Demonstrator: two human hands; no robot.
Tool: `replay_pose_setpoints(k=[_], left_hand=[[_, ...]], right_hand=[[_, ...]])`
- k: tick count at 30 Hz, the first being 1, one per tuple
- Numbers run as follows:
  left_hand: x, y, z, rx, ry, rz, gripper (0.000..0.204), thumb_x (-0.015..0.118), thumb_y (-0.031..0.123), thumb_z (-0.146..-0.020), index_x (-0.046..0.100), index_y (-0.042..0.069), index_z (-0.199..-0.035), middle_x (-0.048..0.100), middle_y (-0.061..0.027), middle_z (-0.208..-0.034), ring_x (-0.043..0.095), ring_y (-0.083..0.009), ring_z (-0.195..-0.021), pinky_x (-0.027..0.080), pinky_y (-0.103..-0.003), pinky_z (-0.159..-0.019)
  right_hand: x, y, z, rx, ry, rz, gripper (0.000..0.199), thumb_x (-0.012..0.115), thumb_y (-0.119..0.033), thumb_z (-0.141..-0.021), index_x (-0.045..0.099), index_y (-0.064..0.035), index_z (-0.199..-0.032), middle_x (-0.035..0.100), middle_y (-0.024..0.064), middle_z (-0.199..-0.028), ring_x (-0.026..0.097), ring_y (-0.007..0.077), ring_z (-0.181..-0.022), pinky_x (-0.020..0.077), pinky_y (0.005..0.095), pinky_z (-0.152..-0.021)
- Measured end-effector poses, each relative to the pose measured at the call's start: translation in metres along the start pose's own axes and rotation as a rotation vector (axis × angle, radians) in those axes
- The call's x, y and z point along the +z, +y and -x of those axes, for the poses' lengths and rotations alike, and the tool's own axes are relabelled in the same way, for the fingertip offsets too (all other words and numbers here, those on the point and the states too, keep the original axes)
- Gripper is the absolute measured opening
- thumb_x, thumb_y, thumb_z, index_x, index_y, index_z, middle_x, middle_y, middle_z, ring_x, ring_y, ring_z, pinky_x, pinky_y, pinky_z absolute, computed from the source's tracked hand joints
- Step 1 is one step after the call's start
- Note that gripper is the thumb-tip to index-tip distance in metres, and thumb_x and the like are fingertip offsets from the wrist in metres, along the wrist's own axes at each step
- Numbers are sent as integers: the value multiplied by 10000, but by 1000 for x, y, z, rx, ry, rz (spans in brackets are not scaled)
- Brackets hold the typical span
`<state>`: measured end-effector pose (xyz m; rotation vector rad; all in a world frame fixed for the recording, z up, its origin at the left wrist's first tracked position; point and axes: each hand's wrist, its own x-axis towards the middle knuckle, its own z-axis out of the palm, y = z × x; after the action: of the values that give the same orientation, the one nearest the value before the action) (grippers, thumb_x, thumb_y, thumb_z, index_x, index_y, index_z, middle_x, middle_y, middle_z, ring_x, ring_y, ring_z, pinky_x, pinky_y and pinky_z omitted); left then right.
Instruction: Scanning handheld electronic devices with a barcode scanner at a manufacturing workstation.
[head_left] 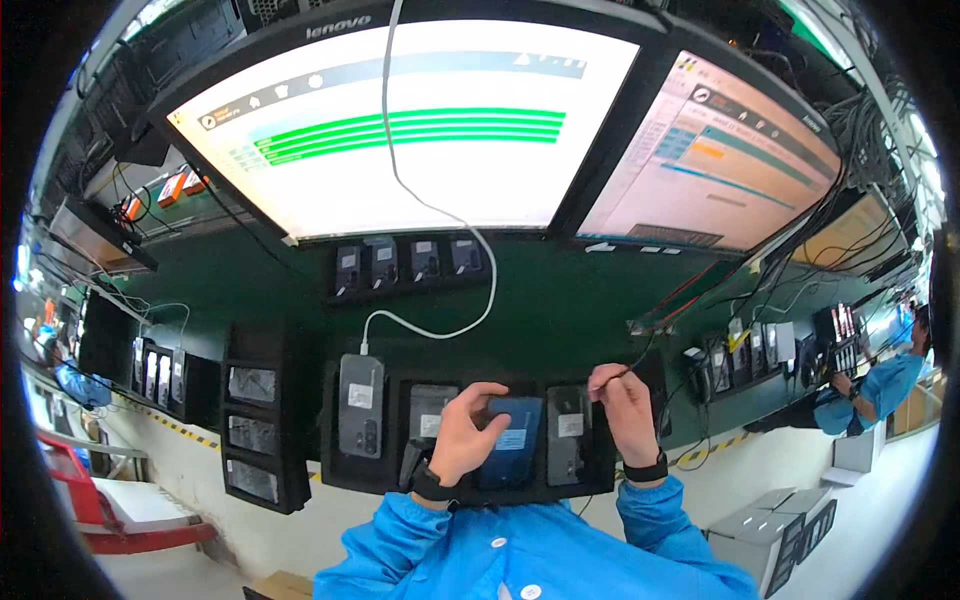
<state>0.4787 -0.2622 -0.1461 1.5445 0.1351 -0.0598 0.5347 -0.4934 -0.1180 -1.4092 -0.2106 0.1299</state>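
Your left hand [466, 432] was wrapped around the upper edge of a dark blue phone [511, 440], fingers curled over its top and thumb against its side, so it had a firm hold. The phone was a slim slab with a deep blue back and a pale rectangular sticker in the middle; it stood upright in the black slotted tray [340, 470] directly in front of you, in the slot between two others. To its left a grey phone [429, 412] sat partly hidden behind your wrist, and further left a dark grey phone [361, 405] with a white cable [440, 210] plugged into its top. On its right stood a black phone [568, 433] with a small white label. Your right hand [626, 415] hovered just above that black phone, fingers pinched tightly shut on the end of a thin black cable [640, 357]. Two large monitors [420, 120] hung over the green bench [560, 290].
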Motion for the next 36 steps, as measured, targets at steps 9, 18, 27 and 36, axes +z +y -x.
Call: replay_pose_setpoints(k=[9,18,27,36], left_hand=[[-13,26,42,-3,-83,94,366,671,-65,-785,524,-7,-1115,682,-111,-1016,644,-160,-1006,501,-281,-874],[-31,33,51,81,-108,-16,376,668,1,-818,529,19,-1167,685,-148,-1067,676,-220,-990,517,-307,-840],[-178,-38,3,128,544,-1131,656,714,500,-731,563,55,-1188,561,-159,-1277,365,-458,-1305,318,-552,-1033],[-108,19,74,279,416,-372,277,679,68,-831,610,32,-1097,690,-177,-901,707,-270,-821,536,-336,-700]], right_hand=[[70,-36,7,15,-293,509,120,686,-106,-838,701,-9,-908,698,84,-830,610,123,-687,475,266,-639],[87,-53,4,-24,-419,680,133,708,-129,-803,710,-36,-897,693,111,-817,664,202,-731,506,304,-670],[78,60,-43,-403,116,1068,362,679,-232,-807,641,-41,-1112,679,128,-1002,606,331,-962,459,434,-884],[210,45,2,-326,-346,420,278,495,-201,-950,621,13,-1074,652,179,-1046,595,383,-1043,456,442,-926]])
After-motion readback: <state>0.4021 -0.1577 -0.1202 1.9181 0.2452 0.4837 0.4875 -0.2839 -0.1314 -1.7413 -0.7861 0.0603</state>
